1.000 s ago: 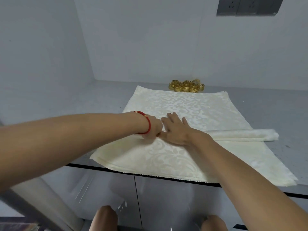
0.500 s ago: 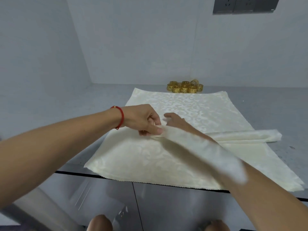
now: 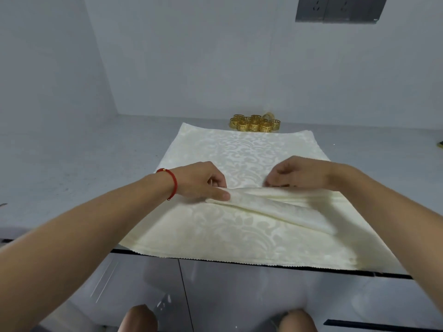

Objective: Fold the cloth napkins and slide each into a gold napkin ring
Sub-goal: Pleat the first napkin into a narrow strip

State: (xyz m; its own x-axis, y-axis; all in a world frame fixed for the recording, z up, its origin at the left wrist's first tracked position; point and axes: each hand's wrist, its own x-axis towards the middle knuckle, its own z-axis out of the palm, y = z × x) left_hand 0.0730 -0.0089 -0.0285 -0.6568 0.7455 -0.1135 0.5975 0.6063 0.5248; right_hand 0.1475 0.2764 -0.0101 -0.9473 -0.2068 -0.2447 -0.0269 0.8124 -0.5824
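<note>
A cream damask napkin (image 3: 239,226) lies spread on the grey counter (image 3: 72,168), its near edge hanging past the counter's front. Across its middle a folded strip of napkin (image 3: 275,202) is raised in a ridge. My left hand (image 3: 203,180), with a red bracelet on the wrist, pinches the left end of that strip. My right hand (image 3: 297,174) pinches the strip further right, fingers curled down onto it. Several gold napkin rings (image 3: 255,123) stand clustered at the back of the counter, just beyond the napkin's far edge.
White walls close the counter at the back and left. A dark socket panel (image 3: 340,8) hangs on the back wall at upper right. Glossy cabinet doors (image 3: 239,295) sit below the counter edge, and my knees show at the bottom.
My hands moved apart along the fold: the right hand went from beside the left to the right. The folded strip that lay at the right is now raised across the middle.
</note>
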